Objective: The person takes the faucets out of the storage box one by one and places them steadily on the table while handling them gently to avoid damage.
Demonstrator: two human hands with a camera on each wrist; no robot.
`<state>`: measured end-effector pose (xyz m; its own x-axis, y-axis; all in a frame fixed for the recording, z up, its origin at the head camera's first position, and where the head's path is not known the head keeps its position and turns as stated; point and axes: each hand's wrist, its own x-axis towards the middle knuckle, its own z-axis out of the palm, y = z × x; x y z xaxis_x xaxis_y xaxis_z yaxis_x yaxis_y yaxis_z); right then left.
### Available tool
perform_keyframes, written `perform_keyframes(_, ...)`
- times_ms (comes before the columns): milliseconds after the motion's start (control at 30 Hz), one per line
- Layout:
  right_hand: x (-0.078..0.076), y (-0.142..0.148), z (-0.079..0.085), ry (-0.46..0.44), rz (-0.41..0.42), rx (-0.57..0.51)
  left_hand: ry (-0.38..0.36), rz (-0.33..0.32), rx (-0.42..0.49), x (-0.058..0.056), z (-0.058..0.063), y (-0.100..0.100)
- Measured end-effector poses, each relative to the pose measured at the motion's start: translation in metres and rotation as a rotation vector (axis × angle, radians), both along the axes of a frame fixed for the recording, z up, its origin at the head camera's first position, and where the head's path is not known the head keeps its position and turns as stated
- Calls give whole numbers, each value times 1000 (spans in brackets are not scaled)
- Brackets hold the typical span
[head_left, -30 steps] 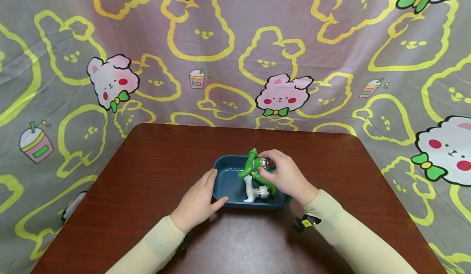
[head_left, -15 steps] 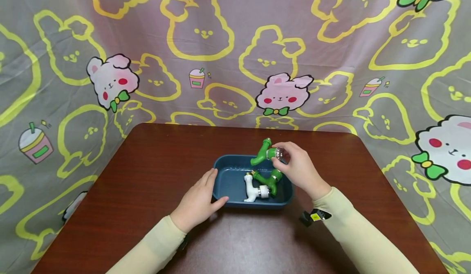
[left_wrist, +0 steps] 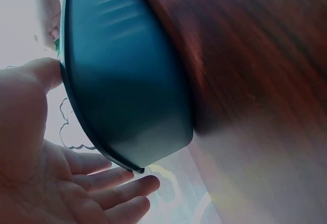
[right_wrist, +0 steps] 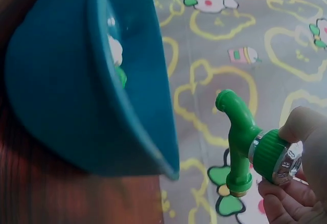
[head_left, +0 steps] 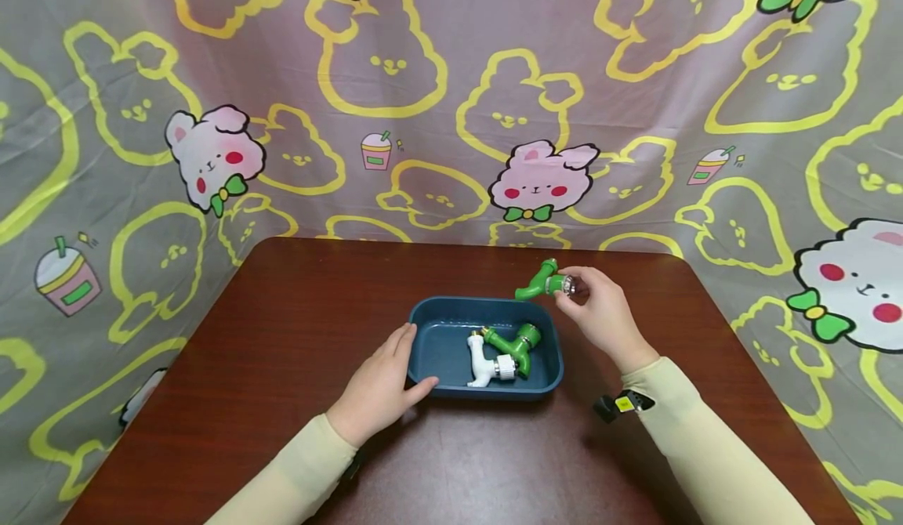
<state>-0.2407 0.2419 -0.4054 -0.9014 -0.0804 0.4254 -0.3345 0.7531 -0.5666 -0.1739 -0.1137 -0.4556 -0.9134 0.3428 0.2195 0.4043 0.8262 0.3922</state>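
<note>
A green faucet (head_left: 542, 280) with a silver-capped knob is held up by my right hand (head_left: 602, 309), beyond the back right corner of the blue basin (head_left: 487, 392). In the right wrist view, thumb and fingers pinch the knob end of the green faucet (right_wrist: 240, 132), its spout pointing away from the palm. My left hand (head_left: 377, 388) rests against the basin's left end, fingers straight along the rim, thumb at the front edge. Inside the basin lie a white faucet (head_left: 483, 364) and a second green faucet (head_left: 520, 348), overlapping on the right side.
The basin stands on a dark red-brown wooden table (head_left: 317, 298). A patterned curtain (head_left: 423, 117) with cartoon bunnies hangs behind and along both sides of it. A black strap device (head_left: 624, 404) sits on the right wrist.
My right hand has lifted the green faucet out of the basin and carried it right and back, uncovering the faucets below. The left hand has stayed in place.
</note>
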Motion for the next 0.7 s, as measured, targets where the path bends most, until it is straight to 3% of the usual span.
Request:
perform_keyframes(300, -14, 19, -15, 6, -59, 0, -10, 7, -11, -1, -2, 0)
perform_keyframes(700, -28, 35, -34, -52, -108, -15, -1, 11, -26, -2, -4, 0)
